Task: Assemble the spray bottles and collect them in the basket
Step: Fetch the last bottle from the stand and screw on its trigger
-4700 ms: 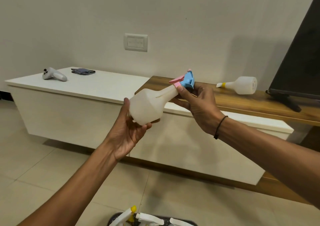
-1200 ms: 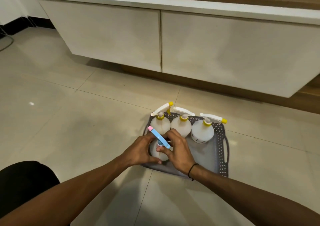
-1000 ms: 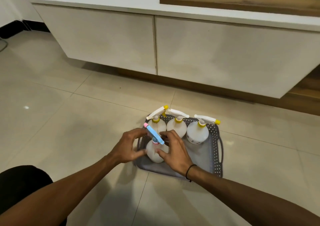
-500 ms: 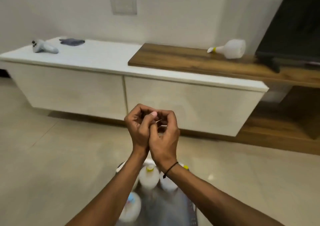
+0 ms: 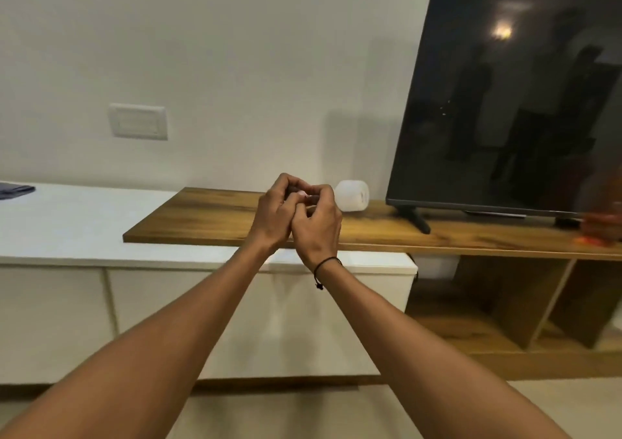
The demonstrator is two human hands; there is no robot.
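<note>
While both forearms reach forward, left hand (image 5: 274,215) and right hand (image 5: 316,228) touching, each grip curled, empty.

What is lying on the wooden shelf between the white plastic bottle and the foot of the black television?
Nothing: in the head view the brown wooden shelf is bare between the white plastic bottle and the black television's foot.

White translucent bottle (image 5: 353,195) just behind right hand (image 5: 316,226). Brown wood-grain shelf (image 5: 202,218) beneath hands. White cabinet (image 5: 67,230) left. Black television (image 5: 511,95) right. Thin black cord bracelet (image 5: 324,265) at right wrist.
</note>
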